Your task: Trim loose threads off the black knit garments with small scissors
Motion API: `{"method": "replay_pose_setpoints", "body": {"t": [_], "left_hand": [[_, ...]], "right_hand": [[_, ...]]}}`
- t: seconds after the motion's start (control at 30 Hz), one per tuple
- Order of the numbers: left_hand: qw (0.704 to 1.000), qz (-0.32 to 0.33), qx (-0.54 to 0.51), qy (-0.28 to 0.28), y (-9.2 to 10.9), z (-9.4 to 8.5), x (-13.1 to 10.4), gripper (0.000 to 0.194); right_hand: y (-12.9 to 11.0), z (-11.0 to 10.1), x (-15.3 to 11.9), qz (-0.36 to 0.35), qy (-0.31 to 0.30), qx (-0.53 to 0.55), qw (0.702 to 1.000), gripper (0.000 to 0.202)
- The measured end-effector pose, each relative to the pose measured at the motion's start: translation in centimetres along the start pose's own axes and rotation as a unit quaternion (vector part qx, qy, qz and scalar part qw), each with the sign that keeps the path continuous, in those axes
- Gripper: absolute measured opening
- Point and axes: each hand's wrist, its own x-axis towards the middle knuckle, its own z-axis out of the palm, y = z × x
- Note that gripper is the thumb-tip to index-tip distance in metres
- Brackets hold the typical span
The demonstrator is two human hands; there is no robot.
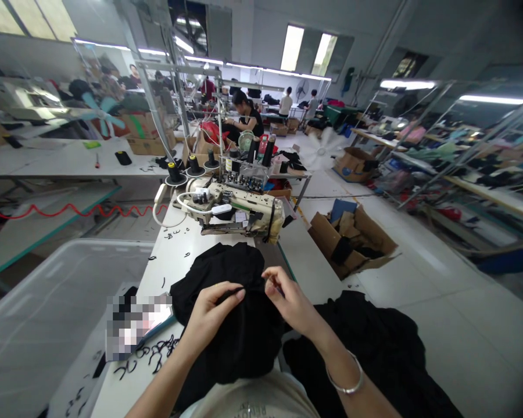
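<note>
Black fabric [244, 331] lies bunched over the table edge and my lap, between my two hands. My left hand [218, 302] pinches a fold of it between thumb and fingers. Just to the right, my right hand [285, 293] has its thumb and fingertips brought together at the cloth's upper edge; what sits between them is too small to make out. Beyond the cloth stands a cream sewing machine [239, 203], its head facing right. Black thread cones [194, 165] stand behind it.
A phone-like device [159, 313] and black scraps [157, 351] lie left on the white table [174, 261]. A translucent bin [108, 255] stands left. More black cloth [366, 342] is piled right, near an open cardboard box [353, 238]. Co-workers sit farther back.
</note>
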Motion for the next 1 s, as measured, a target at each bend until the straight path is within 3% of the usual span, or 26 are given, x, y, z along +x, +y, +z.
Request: {"method": "replay_pose_setpoints", "body": {"t": [0.17, 0.6, 0.8, 0.9, 1.0], "left_hand": [[1.000, 0.019, 0.005, -0.011, -0.2, -0.3, -0.3, 0.011], [0.995, 0.027, 0.029, -0.094, -0.5, -0.2, -0.8, 0.014], [0.995, -0.011, 0.006, -0.096, -0.4, 0.5, -0.4, 0.014], [0.981, -0.030, -0.048, -0.186, 0.0, 2.7, -0.4, 0.018], [0.945, -0.047, -0.109, -0.304, -1.4, 4.8, 0.2, 0.035]], "right_hand": [[-0.5, 1.1, -1.3, -0.020, -0.054, 0.066, 0.996, 0.019], [-1.0, 1.7, -1.1, -0.054, 0.004, 0.032, 0.998, 0.016], [0.3, 2.4, -2.3, -0.017, 0.035, 0.076, 0.996, 0.024], [2.1, 1.3, -4.4, 0.026, 0.024, 0.050, 0.998, 0.022], [4.4, -3.4, -8.5, 0.133, 0.054, 0.009, 0.990, 0.027]]}}
